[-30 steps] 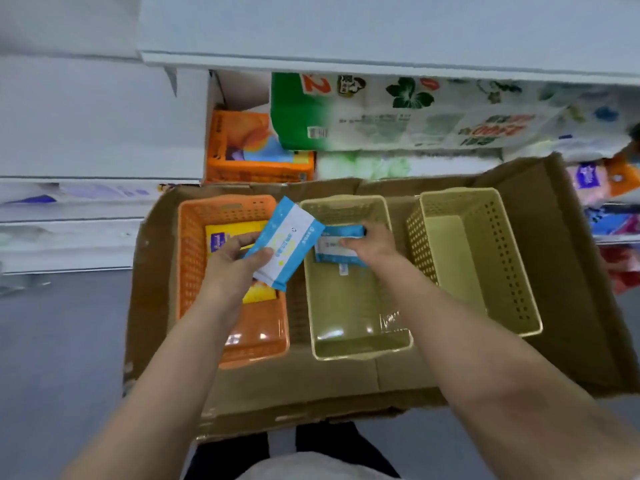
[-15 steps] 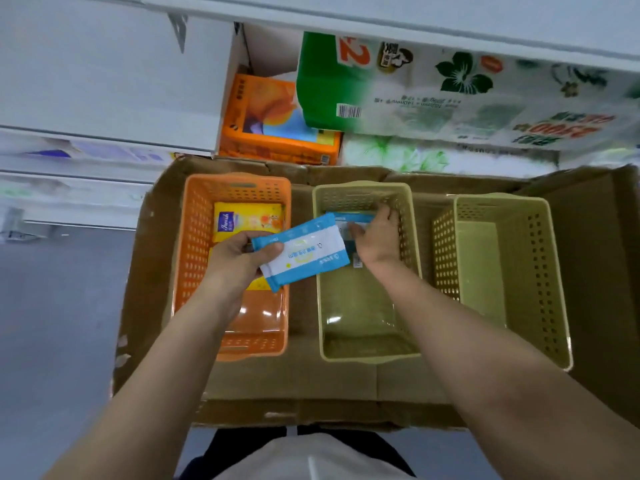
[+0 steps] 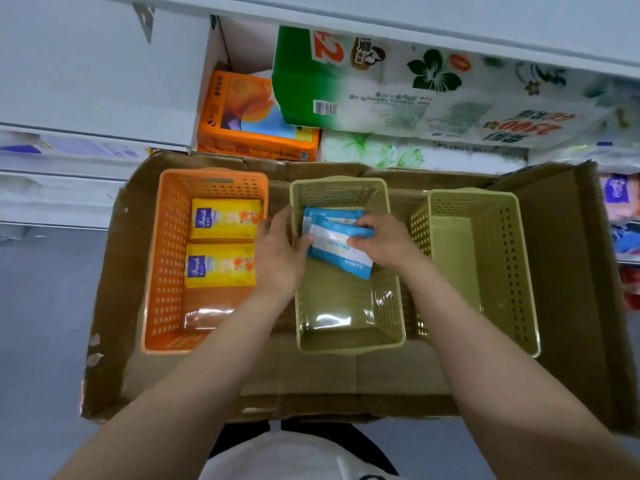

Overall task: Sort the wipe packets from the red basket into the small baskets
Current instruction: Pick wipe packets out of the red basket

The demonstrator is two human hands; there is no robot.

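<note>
Change since the earlier frames: the blue wipe packet [image 3: 341, 252] formerly held by the left hand [image 3: 278, 258] above the gap between baskets is now down inside the middle green basket [image 3: 349, 337], lying tilted across a second blue packet [image 3: 332, 216] at that basket's far end. Two yellow packets are now fully visible in the orange basket [image 3: 166, 271], where the left hand earlier covered the nearer one.

Hands: the left hand reaches over the green basket's left wall, fingers curled against the upper packet's left edge. The right hand [image 3: 384, 242] comes in from the basket's right side, thumb and fingers pinching the packet's right edge. Both forearms extend from the bottom of the view, converging on the middle basket.

Contents, relative to the middle green basket:
- Left: orange basket, holding the far yellow packet [image 3: 225, 218] and near yellow packet [image 3: 220, 266], end to end.
- Right: second green basket [image 3: 519, 271].
- Beneath all: cardboard tray [image 3: 311, 386].
- Beyond: shelf with an orange tissue pack [image 3: 242, 123] and a green-and-white paper roll pack [image 3: 398, 88].
</note>
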